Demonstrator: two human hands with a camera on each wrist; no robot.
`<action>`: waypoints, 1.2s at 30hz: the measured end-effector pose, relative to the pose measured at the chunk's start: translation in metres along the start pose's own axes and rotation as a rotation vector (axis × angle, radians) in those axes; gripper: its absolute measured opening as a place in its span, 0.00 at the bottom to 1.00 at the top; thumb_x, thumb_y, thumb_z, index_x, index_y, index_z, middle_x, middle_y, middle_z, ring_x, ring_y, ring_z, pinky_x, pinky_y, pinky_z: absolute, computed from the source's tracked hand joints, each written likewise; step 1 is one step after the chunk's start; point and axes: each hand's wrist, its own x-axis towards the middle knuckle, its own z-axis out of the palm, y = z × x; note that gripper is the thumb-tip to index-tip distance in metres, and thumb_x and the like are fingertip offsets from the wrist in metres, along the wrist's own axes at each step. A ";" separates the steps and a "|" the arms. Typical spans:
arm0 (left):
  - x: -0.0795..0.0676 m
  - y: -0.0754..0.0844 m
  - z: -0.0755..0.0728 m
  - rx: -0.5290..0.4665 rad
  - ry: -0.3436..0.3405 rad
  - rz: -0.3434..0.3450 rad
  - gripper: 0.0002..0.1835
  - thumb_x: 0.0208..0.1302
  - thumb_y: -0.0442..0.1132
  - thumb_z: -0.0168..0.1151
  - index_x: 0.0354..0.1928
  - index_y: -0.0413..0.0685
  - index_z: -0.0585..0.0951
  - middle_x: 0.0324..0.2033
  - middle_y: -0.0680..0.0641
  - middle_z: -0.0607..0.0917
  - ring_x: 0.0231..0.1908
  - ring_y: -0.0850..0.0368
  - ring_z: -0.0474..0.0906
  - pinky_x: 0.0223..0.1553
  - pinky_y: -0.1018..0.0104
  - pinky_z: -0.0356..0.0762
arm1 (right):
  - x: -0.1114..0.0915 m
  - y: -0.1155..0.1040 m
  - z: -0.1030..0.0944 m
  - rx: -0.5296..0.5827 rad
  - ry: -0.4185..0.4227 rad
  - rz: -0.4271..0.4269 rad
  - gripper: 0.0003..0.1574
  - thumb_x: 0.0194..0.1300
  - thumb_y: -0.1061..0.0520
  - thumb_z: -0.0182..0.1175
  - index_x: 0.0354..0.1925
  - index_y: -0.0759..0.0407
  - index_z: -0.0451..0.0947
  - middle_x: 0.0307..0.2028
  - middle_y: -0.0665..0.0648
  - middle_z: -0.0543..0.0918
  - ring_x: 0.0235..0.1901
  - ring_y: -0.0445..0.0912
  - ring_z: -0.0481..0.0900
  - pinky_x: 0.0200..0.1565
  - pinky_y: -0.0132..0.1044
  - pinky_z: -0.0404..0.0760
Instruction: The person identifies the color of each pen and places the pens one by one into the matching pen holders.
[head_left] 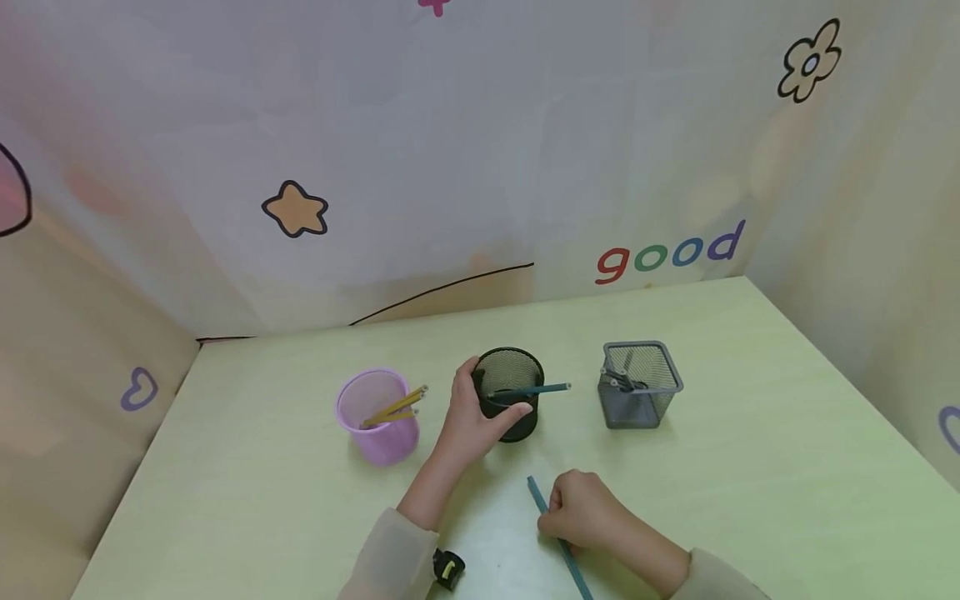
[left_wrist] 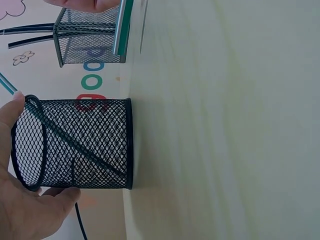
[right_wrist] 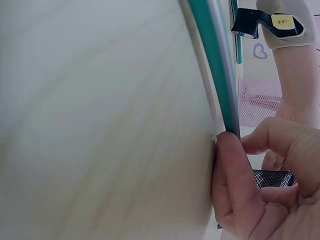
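A round black mesh pencil cup (head_left: 517, 428) stands upright on the table with my left hand (head_left: 469, 427) gripping its side, thumb near the front of the rim. One teal pencil (head_left: 553, 388) leans inside that cup, its end sticking out over the right edge. Closer to me, my right hand (head_left: 590, 515) pinches a second teal pencil (head_left: 536, 494) between thumb and fingers, low over the tabletop. In the right wrist view this held pencil (right_wrist: 220, 75) runs up from the fingertips, and part of another teal pencil (right_wrist: 239, 52) shows behind it.
Left of the black cup is a pink mesh cup (head_left: 386, 446) holding several yellow pencils (head_left: 401, 404). To the right stands a square grey mesh holder (head_left: 630, 417) with dark pencils (head_left: 619, 378) in it. A printed cloth wall (head_left: 450, 183) rises behind the pale green table (head_left: 247, 483).
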 end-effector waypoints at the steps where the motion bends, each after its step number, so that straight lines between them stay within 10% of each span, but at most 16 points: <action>1: 0.000 0.000 0.000 -0.008 0.000 0.001 0.51 0.53 0.49 0.71 0.70 0.37 0.51 0.65 0.35 0.61 0.63 0.41 0.63 0.64 0.45 0.64 | 0.000 0.000 0.000 0.000 0.000 0.003 0.11 0.46 0.64 0.62 0.15 0.59 0.71 0.10 0.51 0.73 0.06 0.36 0.70 0.16 0.27 0.69; 10: 0.000 0.000 0.001 0.005 0.002 -0.014 0.52 0.53 0.51 0.71 0.70 0.38 0.51 0.66 0.35 0.61 0.64 0.42 0.63 0.65 0.45 0.63 | 0.000 0.000 0.001 -0.005 -0.013 0.103 0.12 0.50 0.62 0.65 0.16 0.59 0.72 0.13 0.52 0.74 0.10 0.40 0.72 0.17 0.27 0.69; 36: 0.000 -0.001 0.001 0.013 0.012 -0.017 0.52 0.53 0.51 0.71 0.70 0.37 0.51 0.66 0.34 0.61 0.64 0.41 0.63 0.65 0.45 0.62 | -0.020 -0.005 -0.021 0.138 0.141 -0.116 0.02 0.46 0.65 0.57 0.25 0.63 0.74 0.16 0.49 0.75 0.13 0.39 0.72 0.16 0.30 0.72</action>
